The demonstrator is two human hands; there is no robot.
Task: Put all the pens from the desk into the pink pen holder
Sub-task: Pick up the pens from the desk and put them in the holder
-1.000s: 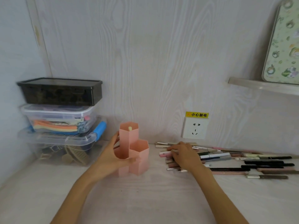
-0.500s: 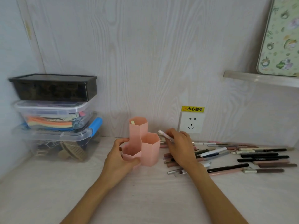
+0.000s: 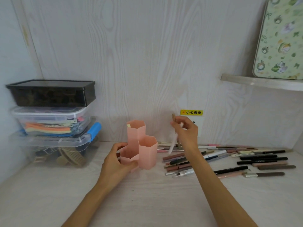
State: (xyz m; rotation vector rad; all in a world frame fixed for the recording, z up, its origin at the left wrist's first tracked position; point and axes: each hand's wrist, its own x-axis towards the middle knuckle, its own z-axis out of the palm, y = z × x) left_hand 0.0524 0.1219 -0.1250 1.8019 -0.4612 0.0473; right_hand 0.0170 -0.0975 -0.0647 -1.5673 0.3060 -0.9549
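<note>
**Pens lifted, holder steadied**

Landmark: the pink pen holder (image 3: 142, 146), three hexagonal tubes of different heights, which stood on the desk (image 3: 147, 202) near the back wall.

Left of the holder, against the side wall: a stack of storage boxes (image 3: 52, 122), with a dark lidded one on top, a clear one with coloured contents under it, and a clear one at the bottom.

At the holder: your left hand (image 3: 117, 164) gripped its lowest front tube, fingers curled round the left side, thumb across the front. A pale item showed inside the tallest rear tube.

Right of the holder and above the desk: your right hand (image 3: 186, 130) was raised, fingers pinched on a white pen (image 3: 173, 143) and a brownish pen (image 3: 174, 117). Both were blurred and hung roughly upright, clear of the holder.

Further right, on the desk: the loose pens (image 3: 229, 159) lay scattered, mostly lengthwise, in black, pink, brown and white.

Behind your raised hand: a wall socket with a yellow label (image 3: 191, 112). Far right, a shelf (image 3: 262, 82) with a patterned green board (image 3: 280, 40).
</note>
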